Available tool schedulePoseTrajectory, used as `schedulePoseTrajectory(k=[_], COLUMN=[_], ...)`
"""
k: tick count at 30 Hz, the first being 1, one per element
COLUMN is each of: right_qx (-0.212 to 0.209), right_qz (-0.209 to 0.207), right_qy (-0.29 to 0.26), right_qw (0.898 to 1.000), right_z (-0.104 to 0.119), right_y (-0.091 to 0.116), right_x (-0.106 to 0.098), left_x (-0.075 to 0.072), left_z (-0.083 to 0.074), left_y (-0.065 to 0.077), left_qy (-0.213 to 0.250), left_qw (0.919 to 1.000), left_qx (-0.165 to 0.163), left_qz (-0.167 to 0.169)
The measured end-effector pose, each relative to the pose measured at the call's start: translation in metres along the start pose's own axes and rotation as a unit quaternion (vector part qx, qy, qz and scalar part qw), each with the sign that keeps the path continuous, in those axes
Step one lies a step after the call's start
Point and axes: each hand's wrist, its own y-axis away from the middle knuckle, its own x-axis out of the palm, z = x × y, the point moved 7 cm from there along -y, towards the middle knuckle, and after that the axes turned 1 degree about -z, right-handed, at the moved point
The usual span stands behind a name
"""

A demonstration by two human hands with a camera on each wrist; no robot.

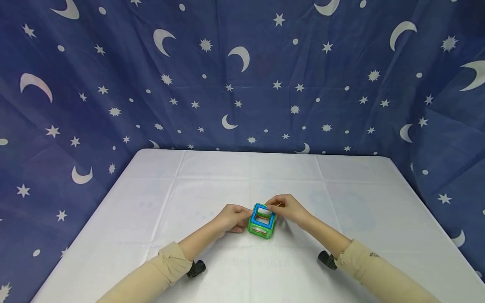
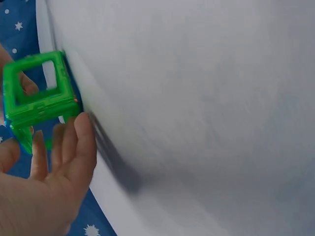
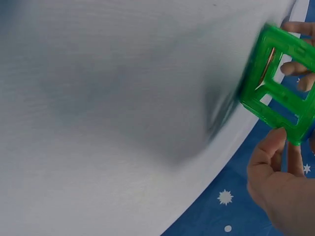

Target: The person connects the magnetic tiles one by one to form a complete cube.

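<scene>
A small cube of magnetic tiles [image 1: 261, 225], with a blue square frame on top and green square frames for sides, is between both hands near the middle of the table. My left hand [image 1: 232, 219] is at its left side, fingertips touching or very near it; in the left wrist view those fingers are spread and fairly straight below the green frame [image 2: 42, 110]. With my right hand [image 1: 289, 208] I pinch the far right corner, thumb and fingers on the tile edges. The right wrist view shows the thumb against a green corner [image 3: 293, 130]. The bottom is hidden.
A white cloth covers the table [image 1: 189, 168]. Behind it hangs a dark blue curtain [image 1: 242, 101] with moons and stars. Black wrist devices [image 1: 195, 268] show beneath both beige sleeves [image 1: 163, 269].
</scene>
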Motion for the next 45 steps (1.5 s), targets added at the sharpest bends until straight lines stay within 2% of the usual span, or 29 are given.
schedulePoseTrajectory(k=[4,6,9,12,14,20,30,39,45], right_qx=[0.025,0.048,0.080,0.078,0.070,0.068,0.076,0.098,0.101], right_qz=[-0.039,-0.037,0.009,0.071,0.091,0.087,0.078,0.063,0.069], right_qy=[-0.022,-0.039,-0.063,-0.083,-0.094,-0.118,-0.129,-0.132,-0.137], right_qw=[0.999,0.997,0.995,0.991,0.989,0.987,0.986,0.984,0.983], right_z=[-0.005,-0.010,-0.016,-0.017,-0.017,-0.018,-0.021,-0.022,-0.022], right_y=[0.007,0.011,0.018,0.023,0.025,0.026,0.026,0.024,0.024], right_x=[-0.005,-0.004,0.001,0.009,0.011,0.013,0.016,0.015,0.016], left_x=[0.005,0.007,0.009,0.010,0.010,0.009,0.007,0.007,0.007], left_z=[0.004,0.006,0.009,0.011,0.012,0.012,0.014,0.009,0.010], left_y=[0.005,0.007,0.008,0.007,0.006,0.003,0.005,0.006,0.006], left_qy=[0.040,0.060,0.089,0.113,0.120,0.111,0.112,0.094,0.088], left_qw=[0.9986,0.9970,0.9939,0.9909,0.9901,0.9916,0.9920,0.9951,0.9956], left_qx=[-0.032,-0.047,-0.063,-0.072,-0.073,-0.065,-0.057,-0.031,-0.029], left_qz=[0.014,0.017,0.014,0.006,0.000,-0.008,0.012,-0.001,-0.009])
